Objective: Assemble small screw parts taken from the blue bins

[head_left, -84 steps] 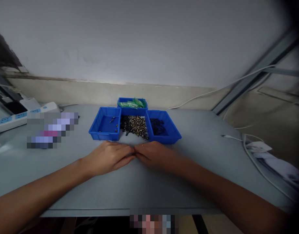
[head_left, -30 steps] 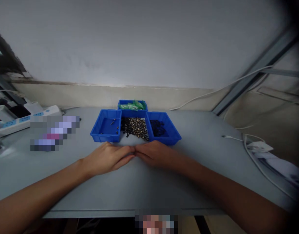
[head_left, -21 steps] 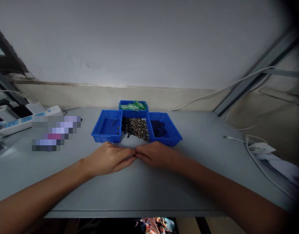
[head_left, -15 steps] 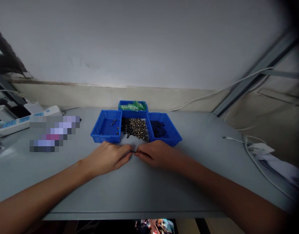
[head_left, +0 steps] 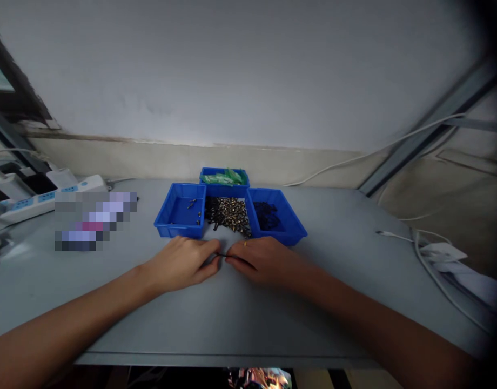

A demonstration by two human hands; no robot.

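Thin dark piece (head_left: 223, 255), as seen from the head camera, is held between the two hands over the near part of the grey table (head_left: 216, 324). Its left end is pinched between thumb and fingers of the left hand (head_left: 187, 262); its other end is gripped by the right hand (head_left: 268, 262), whose fingers are closed and on which a ring (head_left: 245, 244) is worn. Only a short stretch is left visible between the fingertips, and whether anything more is enclosed cannot be told. Just beyond the hands, a heap of small brass-coloured and black parts (head_left: 231, 213) is flanked by a left blue tray (head_left: 175, 212), where a few metal parts (head_left: 192, 203) are seen, and a right blue tray (head_left: 291, 237), where dark pieces (head_left: 267, 216) are piled. Behind the heap, green and clear plastic (head_left: 228, 177) is contained in a rear blue tray (head_left: 228, 190).
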